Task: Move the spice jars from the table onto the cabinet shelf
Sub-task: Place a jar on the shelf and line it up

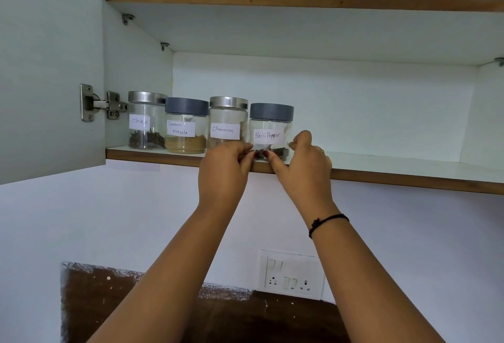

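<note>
**Fourth jar being set on the shelf**

Head view: four labelled spice jars stand in a row along the front edge of the cabinet shelf (pixel 395 165), starting at its left end by the door hinge (pixel 101 104). From the left they are the Cloves jar (pixel 146 121), the Garam Masala jar (pixel 186 127), the Cinnamon jar (pixel 227 121) and the Black Pepper jar (pixel 271 127), each touching or just beside its neighbour.

Both hands reach up to the Black Pepper jar, which sits on the shelf just beside the Cinnamon jar. The left hand (pixel 223 171) pinches its lower left side with curled fingers. The right hand (pixel 302 168) holds its lower right, thumb across the front and fingers bent round the side (a dark bracelet (pixel 327 222) circles that wrist).

By my reading the task is well along: three jars are placed and let go, and the fourth is down but not yet released. The shelf has bare room toward its right end. The table is out of sight, so I cannot tell whether any jars are left to bring.
</note>
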